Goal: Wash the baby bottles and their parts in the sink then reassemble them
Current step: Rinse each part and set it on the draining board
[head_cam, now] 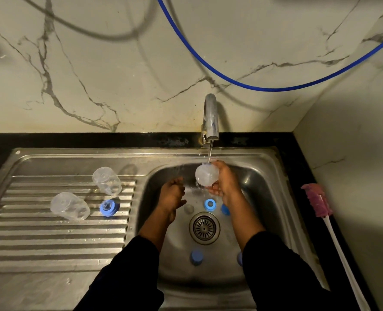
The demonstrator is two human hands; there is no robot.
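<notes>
Under the tap (pixel 211 117) the right hand (pixel 226 182) grips a clear baby bottle (pixel 206 175) — wet, light, probably slippery (best clasped round its body); the left hand (pixel 172 195) is curled, its contents unclear.

We wear long black sleeves: the left sleeve (pixel 127 272) and right sleeve (pixel 275 270) end partway along our forearms, leaving the left hand (pixel 171 196) and right hand (pixel 226 181) bare.

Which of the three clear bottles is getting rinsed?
The bottle in the right hand, under the tap; the other two rest on the drainboard.
</notes>
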